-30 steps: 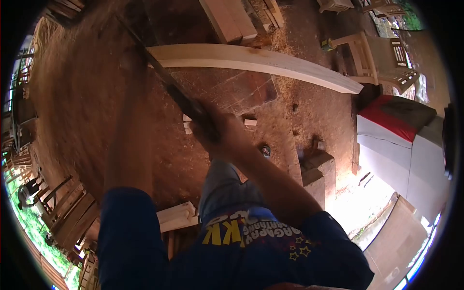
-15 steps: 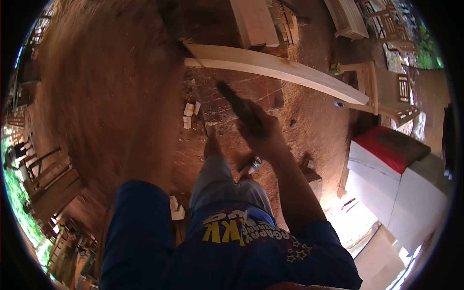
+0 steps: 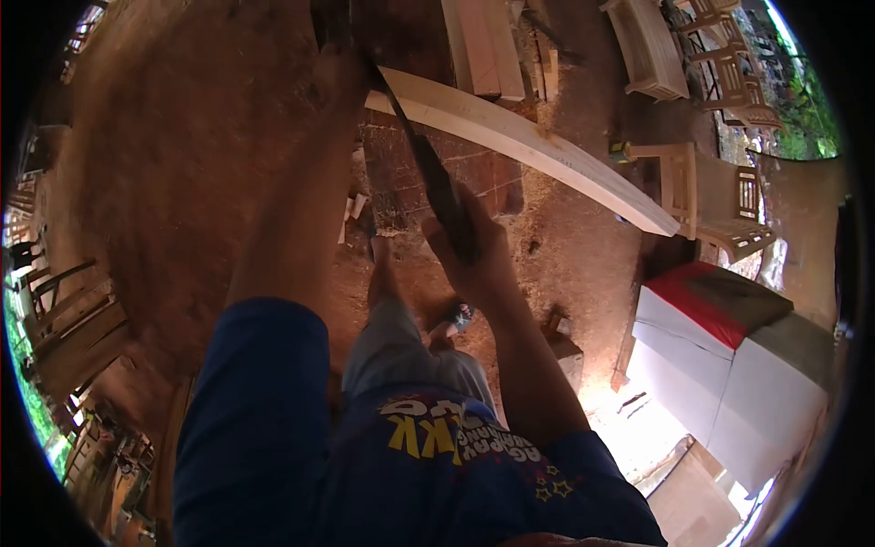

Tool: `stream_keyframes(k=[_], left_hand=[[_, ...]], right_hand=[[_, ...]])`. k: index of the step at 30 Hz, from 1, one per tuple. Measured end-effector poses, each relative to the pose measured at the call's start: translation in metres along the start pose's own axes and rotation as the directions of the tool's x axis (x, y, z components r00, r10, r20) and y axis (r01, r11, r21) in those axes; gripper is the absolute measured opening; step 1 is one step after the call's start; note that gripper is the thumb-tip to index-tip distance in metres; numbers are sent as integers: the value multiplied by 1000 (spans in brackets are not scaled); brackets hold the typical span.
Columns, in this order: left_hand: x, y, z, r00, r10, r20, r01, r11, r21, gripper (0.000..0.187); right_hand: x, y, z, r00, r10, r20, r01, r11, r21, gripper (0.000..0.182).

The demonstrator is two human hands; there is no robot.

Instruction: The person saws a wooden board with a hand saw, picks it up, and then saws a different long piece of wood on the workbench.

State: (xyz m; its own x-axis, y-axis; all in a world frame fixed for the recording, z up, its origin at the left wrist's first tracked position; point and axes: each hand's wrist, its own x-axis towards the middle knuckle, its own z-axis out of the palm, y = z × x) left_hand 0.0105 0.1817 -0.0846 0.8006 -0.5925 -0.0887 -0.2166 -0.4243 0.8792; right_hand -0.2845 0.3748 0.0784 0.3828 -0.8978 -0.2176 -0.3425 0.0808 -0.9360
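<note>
My right hand is closed around the dark handle of a long tool with a narrow blade, perhaps a bolo knife. Its blade slants up and left, passing over the near end of a pale wooden beam. My left hand reaches forward to the blade's far end, beside the beam's left end. Deep shadow hides its fingers, which look closed. A dark long shape extends beyond that hand; what it is cannot be made out.
Planks lie ahead, past the beam. Small wood offcuts are on the ground near my feet. Wooden chairs and a bench stand on the right. A white box-like block with a red cover is at the lower right.
The view has shifted slightly. The blade and my right hand appear a little further left, the blade more upright. My left arm, blurred before, shows more clearly now.
</note>
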Motion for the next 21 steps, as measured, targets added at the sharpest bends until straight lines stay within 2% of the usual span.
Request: stream_keyframes(k=[1,2,3,8,10,12,14,16,17,19,20,21], left_hand=[[15,-23,11,987,156,-40,-143,962,234,38],[20,-33,17,974,227,-27,-206,923,325,38],[21,-33,14,972,236,-3,-220,909,353,38],[20,-27,3,993,110,52,-118,973,197,39],[11,-15,-3,998,27,57,-34,991,130,39],[1,7,-5,996,-66,53,62,995,80,39],[-14,25,-7,990,-143,19,142,989,49,38],[-21,34,-6,975,-217,-36,217,976,-3,35],[-19,31,-7,985,-168,-45,168,986,-2,35],[-9,19,-3,997,-61,-56,60,998,-10,34],[-4,9,-4,999,49,15,-51,976,213,35],[8,-3,-10,983,148,106,-179,894,411,35]], right_hand=[[3,-19,-7,1000,-14,12,14,1000,21,53],[4,-31,-14,999,-27,24,26,999,37,53],[6,-38,-18,999,2,34,-3,999,32,53],[-23,-30,-39,974,205,100,-198,977,-79,51],[-76,-18,-55,981,183,65,-182,983,-25,51],[-140,17,-70,994,-108,-5,103,960,-261,54],[-191,4,-89,999,33,-10,-34,983,-179,54],[-210,-8,-101,995,69,76,-43,952,-304,55],[-209,-10,-99,989,90,116,-43,931,-362,55],[-162,4,-84,982,-164,94,188,823,-536,58],[-136,15,-72,957,-274,94,272,737,-619,59],[-109,43,-48,998,-27,-63,31,998,49,54]])
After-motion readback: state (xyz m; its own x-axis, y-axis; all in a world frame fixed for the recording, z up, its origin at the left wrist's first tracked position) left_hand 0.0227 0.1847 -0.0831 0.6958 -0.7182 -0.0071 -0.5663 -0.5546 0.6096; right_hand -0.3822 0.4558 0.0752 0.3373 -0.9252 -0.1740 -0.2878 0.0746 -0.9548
